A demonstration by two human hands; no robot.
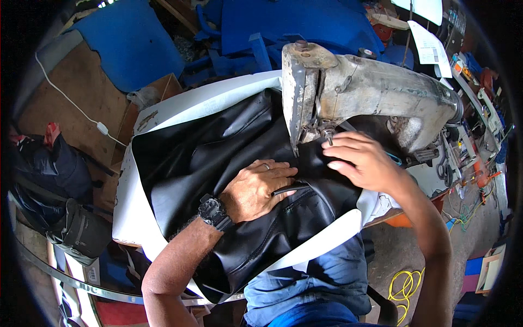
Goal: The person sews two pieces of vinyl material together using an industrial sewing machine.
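A sheet of black leather-like material with stitched seams and a white backing lies bunched under the sewing machine, which has a worn grey body. My left hand, with a black watch at the wrist, rests on this material left of the needle area. A folded black edge runs between its thumb and fingers. Beside the machine's small metal tension knob, my right hand is raised with fingers stretched and thumb apart. Whether its fingertips touch the knob, I cannot tell.
Blue sheets are piled behind the machine. A white cable with an inline switch hangs at the left, above a dark bag. Scissors lie at the machine's right. Coiled yellow cord is on the floor.
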